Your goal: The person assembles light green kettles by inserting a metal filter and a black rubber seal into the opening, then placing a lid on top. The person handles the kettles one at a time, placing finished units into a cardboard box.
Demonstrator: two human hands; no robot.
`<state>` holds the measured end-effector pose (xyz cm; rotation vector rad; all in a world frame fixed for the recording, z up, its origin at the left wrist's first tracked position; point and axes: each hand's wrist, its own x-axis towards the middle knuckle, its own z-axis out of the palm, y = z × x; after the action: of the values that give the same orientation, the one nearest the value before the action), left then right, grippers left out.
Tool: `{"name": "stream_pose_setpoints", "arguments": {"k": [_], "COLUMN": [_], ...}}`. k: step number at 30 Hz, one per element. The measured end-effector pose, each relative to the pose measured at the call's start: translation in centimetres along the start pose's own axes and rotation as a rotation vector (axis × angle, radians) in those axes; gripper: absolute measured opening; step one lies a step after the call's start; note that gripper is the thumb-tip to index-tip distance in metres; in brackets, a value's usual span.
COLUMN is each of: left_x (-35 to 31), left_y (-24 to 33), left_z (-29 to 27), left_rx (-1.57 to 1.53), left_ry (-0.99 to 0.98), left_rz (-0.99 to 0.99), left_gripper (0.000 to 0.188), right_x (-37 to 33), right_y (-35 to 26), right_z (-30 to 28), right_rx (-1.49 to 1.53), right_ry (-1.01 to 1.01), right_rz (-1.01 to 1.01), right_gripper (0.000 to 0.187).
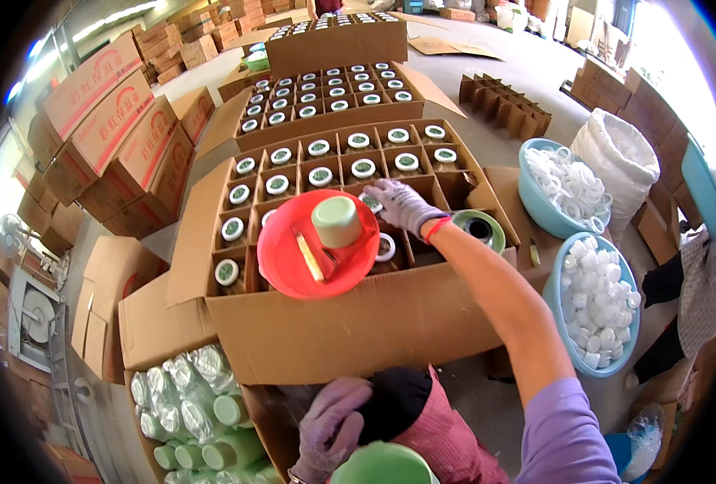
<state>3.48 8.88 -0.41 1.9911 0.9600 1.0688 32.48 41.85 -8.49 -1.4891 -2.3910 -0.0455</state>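
My right hand (406,206), in a pale lavender glove, reaches over the large open carton (334,335). Its curled fingers are on the rim of a round white cap (369,202) with a green centre. Similar caps stand in the carton's cardboard compartments. Beside that hand, a red basin (281,250) rests across the dividers, holding a pale green cup (335,222) and a yellow-handled tool (308,256). Low in view, my gloved left hand (330,423) hovers with fingers loosely bent and apart, nothing visible between them. A light green container (386,465) is next to it, partly cut off.
Right of the carton stand blue tubs of white rings (568,181) and white caps (598,302), by a white sack (616,157). A carton of plastic-wrapped green cylinders (201,415) is lower left. Stacked boxes (116,129) rise at left. More filled cartons (330,97) stand ahead.
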Motion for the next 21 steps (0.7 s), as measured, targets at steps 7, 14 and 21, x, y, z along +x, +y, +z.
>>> {"name": "stream_pose_setpoints", "arguments": {"k": [7, 14, 21], "left_x": [9.5, 9.9, 11.1], "left_y": [-8.6, -14.6, -10.0], "left_z": [1.0, -0.1, -2.7], "left_rx": [0.273, 0.582, 0.647], "left_ry": [0.188, 0.191, 0.323], "left_rz": [-0.151, -0.123, -0.069], "left_gripper": [0.041, 0.035, 0.037], "right_x": [1.9, 3.1, -1.2], "right_y": [1.8, -0.2, 1.4], "right_z": [4.0, -2.6, -14.4], "right_rx": [0.088, 0.117, 0.482], "right_ry": [-0.162, -0.002, 0.432], "right_rz": [0.075, 0.132, 0.259], "right_gripper": [0.034, 0.036, 0.044]}}
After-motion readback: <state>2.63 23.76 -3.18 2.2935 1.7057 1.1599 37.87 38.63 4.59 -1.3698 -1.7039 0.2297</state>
